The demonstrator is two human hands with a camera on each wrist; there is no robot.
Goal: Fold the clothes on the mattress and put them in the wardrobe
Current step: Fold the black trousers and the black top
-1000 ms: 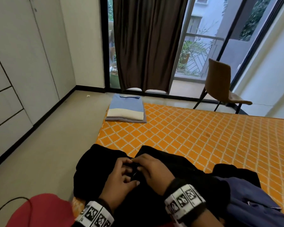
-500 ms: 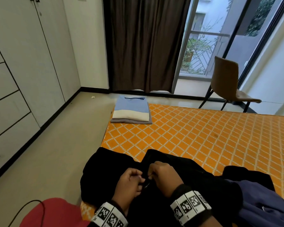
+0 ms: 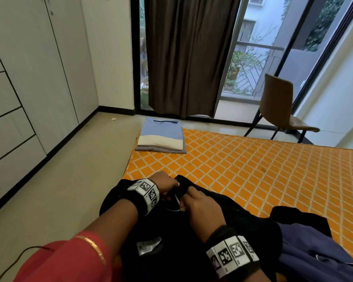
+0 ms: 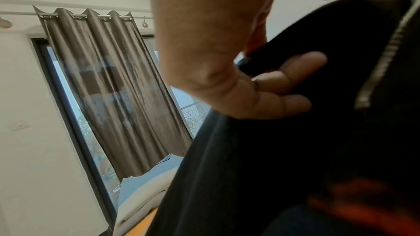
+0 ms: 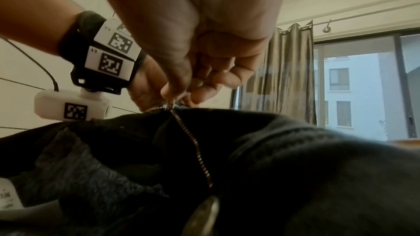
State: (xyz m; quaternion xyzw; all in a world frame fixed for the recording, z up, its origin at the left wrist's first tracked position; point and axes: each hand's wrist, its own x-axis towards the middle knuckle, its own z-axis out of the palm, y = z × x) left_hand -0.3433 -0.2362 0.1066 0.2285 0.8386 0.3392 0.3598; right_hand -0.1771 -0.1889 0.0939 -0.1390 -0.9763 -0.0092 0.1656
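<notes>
A black zip-up garment lies bunched at the near edge of the orange mattress. My left hand grips the garment's top edge beside the zip, fingers curled into the black fabric in the left wrist view. My right hand pinches the upper end of the metal zip between thumb and fingers. The zip teeth run down the black cloth toward me. A folded stack of blue, cream and grey clothes sits on the mattress's far left corner.
A crumpled navy garment lies right of the black one. White wardrobe doors and drawers line the left wall, all closed. A brown chair stands by the balcony door, beside a dark curtain. Bare floor runs between mattress and wardrobe.
My left hand has slid forward to the garment's top edge, away from the right hand. The right hand stays at the zip. The head view has tilted upward.
</notes>
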